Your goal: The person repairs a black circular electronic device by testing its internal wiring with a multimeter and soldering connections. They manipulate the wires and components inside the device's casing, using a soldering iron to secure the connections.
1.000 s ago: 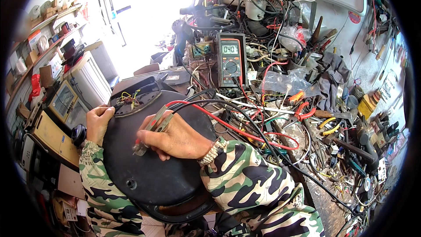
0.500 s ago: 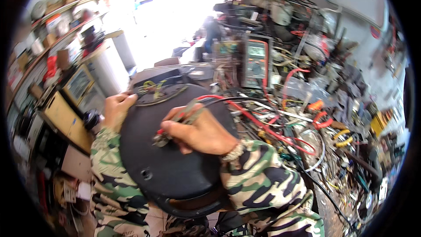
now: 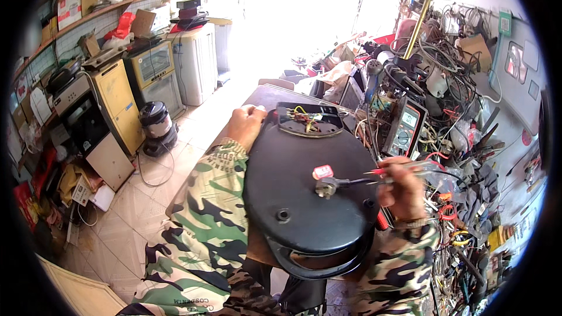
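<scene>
A round black appliance [image 3: 307, 199] lies bottom-up against my lap, its opened panel with coloured wires [image 3: 307, 119] at the far end. My left hand [image 3: 246, 125] grips the appliance's far left rim. My right hand [image 3: 401, 187] is at its right edge, holding a red test probe [image 3: 380, 171] together with a black one, tips pointing left. A grey power plug [image 3: 326, 186] with a pink tag [image 3: 322, 171] rests on the black base, just left of the probe tips. A grey multimeter [image 3: 405, 126] stands upright behind my right hand.
The workbench [image 3: 468, 158] on the right is piled with tangled cables, tools and parts. On the left stand microwave ovens [image 3: 153, 64], a white washing machine [image 3: 196, 61] and a small cooker [image 3: 157, 124] on the tiled floor. Shelves with boxes run along the left wall.
My right hand has moved off the middle of the black base to its right edge, still holding the probes. The plug now lies exposed on the base. My view has swung left.
</scene>
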The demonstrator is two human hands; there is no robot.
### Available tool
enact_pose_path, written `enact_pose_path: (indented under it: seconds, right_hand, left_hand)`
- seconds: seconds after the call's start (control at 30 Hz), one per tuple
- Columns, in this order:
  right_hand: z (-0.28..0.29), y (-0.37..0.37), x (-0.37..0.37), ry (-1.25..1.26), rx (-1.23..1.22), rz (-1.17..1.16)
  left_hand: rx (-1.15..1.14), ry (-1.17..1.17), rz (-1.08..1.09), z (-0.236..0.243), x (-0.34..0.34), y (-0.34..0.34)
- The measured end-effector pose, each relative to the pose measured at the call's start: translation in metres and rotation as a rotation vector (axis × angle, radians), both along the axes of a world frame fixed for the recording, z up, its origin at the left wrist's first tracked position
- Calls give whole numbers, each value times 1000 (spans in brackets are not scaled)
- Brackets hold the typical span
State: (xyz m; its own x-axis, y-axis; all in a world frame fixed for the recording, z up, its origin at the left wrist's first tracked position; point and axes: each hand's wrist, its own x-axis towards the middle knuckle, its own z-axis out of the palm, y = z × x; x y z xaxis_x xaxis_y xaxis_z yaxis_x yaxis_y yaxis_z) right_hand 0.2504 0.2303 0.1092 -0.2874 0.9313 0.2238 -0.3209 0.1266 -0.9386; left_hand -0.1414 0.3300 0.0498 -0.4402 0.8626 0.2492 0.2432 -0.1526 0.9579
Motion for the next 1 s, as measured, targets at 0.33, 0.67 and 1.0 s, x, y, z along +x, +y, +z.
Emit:
enact_pose_path:
  seconds: [0.33, 0.67, 1.0]
  right_hand:
    - [13, -12, 263, 315, 47, -925]
    - [-21, -52, 46, -791, 336, -569]
    - [-12, -22, -54, -1222, 935, -258]
  left_hand:
    - [121, 73, 4, -9, 2, 4]
    - [165, 194, -46, -13, 4, 7]
    - [121, 125, -189, -12, -1, 8]
